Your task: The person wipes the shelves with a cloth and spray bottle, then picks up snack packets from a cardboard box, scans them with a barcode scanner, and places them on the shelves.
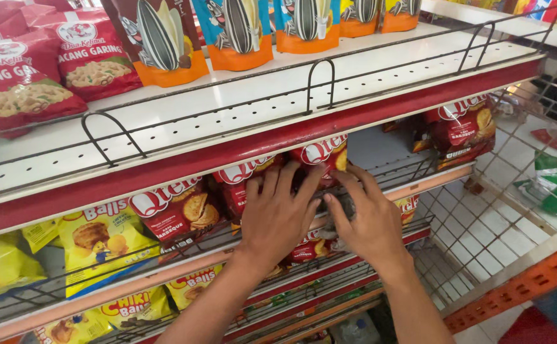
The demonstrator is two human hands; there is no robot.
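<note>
Snack bags: glossy plastic film, crinkled.
Shelf board, above those bags: smooth matt painted metal, perforated.
Wire rail, on shelf board's front: thin dark metal.

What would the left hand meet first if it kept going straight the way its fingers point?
Probably the red snack bags on the middle shelf: the left hand points up and into them, fingertips apparently already touching, though depth is unclear.
</note>
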